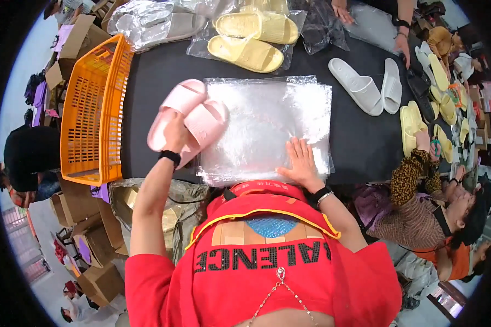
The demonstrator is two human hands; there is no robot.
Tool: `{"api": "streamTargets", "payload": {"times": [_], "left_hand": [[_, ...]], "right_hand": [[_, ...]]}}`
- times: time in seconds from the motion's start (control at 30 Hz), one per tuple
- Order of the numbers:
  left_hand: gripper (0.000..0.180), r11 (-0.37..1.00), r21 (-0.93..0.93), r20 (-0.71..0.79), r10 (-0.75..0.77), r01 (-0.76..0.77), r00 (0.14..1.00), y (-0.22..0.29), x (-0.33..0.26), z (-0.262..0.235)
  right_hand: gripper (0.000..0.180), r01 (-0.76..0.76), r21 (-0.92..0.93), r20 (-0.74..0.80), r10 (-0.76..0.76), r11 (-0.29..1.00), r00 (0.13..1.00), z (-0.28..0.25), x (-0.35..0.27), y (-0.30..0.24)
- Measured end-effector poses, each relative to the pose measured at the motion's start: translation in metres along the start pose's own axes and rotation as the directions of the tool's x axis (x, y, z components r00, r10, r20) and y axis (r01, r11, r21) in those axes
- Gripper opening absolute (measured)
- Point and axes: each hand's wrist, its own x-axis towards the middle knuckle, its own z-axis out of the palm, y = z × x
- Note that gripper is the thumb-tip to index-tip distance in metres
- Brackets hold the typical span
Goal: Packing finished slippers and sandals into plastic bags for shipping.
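Note:
A pair of pink slide slippers [207, 122] lies on the left edge of a stack of clear plastic bags [251, 109], partly overlapping it. My left hand [175, 133] grips the pair from above, its fingers partly hidden between the two slippers. On the right part of the stack, my right hand [301, 163] rests flat with its fingers spread. The bags are shiny and lie in a roughly squared pile before me.
An orange plastic basket [90, 109] stands at the left. Bagged yellow slippers [248, 52] and bagged grey ones [169, 27] lie at the back. White slippers [360, 87] sit on the dark table [360, 158] at right. Co-workers' hands [401, 43] reach in from the far side and right.

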Motion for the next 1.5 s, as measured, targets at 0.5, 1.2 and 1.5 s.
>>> {"api": "streamTargets", "payload": {"times": [0.5,1.2,1.5], "left_hand": [[0.02,0.692,-0.081,0.059,0.721,-0.717,0.69,0.168,-0.03,-0.008],[0.025,0.74,-0.532,0.096,0.535,-0.411,0.839,0.156,-0.039,-0.009],[0.028,0.816,-0.44,0.128,0.469,-0.374,0.874,0.096,-0.082,-0.002]], "right_hand": [[0.07,0.062,0.843,-0.114,0.065,0.534,0.991,-0.071,0.028,-0.008],[0.041,-0.016,0.724,-0.625,0.665,0.69,0.408,-0.212,0.012,0.172],[0.055,-0.16,0.876,-0.149,0.571,0.455,0.807,-0.158,0.065,0.099]]}}
